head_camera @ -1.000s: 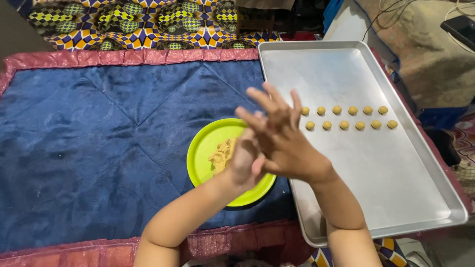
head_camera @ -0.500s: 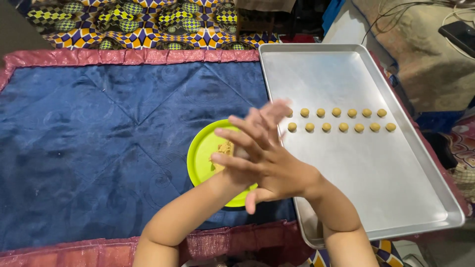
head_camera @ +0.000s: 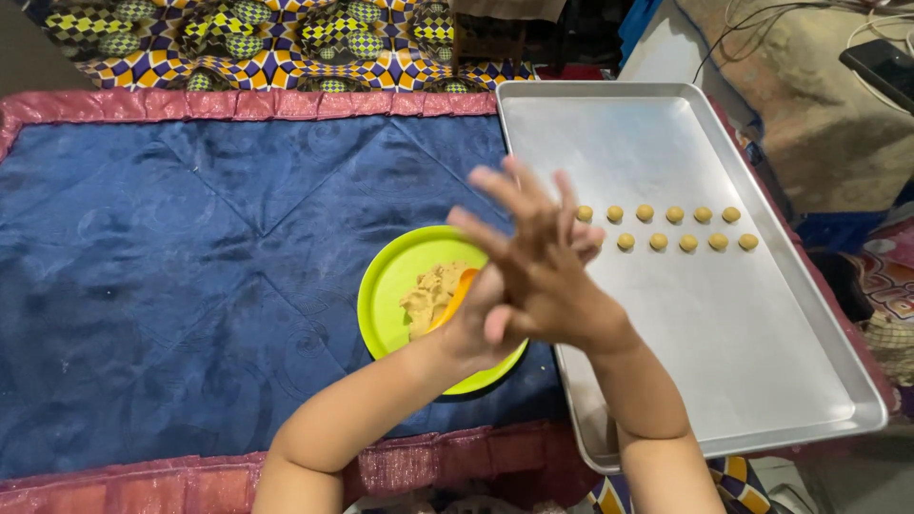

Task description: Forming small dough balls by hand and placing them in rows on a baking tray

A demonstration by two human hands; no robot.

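My right hand (head_camera: 538, 271) lies palm-down across my left hand (head_camera: 471, 328), palms pressed together and fingers spread. Whatever sits between the palms is hidden. Both hands hover over the right side of a lime-green plate (head_camera: 381, 286). The plate holds a lump of tan dough (head_camera: 430, 293) and an orange spoon (head_camera: 459, 290), partly covered by my hands. Just right of my fingertips, two short rows of small round dough balls (head_camera: 671, 228) rest on a silver baking tray (head_camera: 666, 333).
The plate sits on a blue quilted cloth (head_camera: 190, 266) with a pink border. Patterned yellow and purple fabric (head_camera: 286, 38) lies at the far edge. A dark phone (head_camera: 881, 62) and cables rest on a brown surface beyond the tray.
My right hand has slid back and forth over the left, its fingers now pointing up and left again. The view has shifted slightly; plate, tray and dough balls stay where they were.
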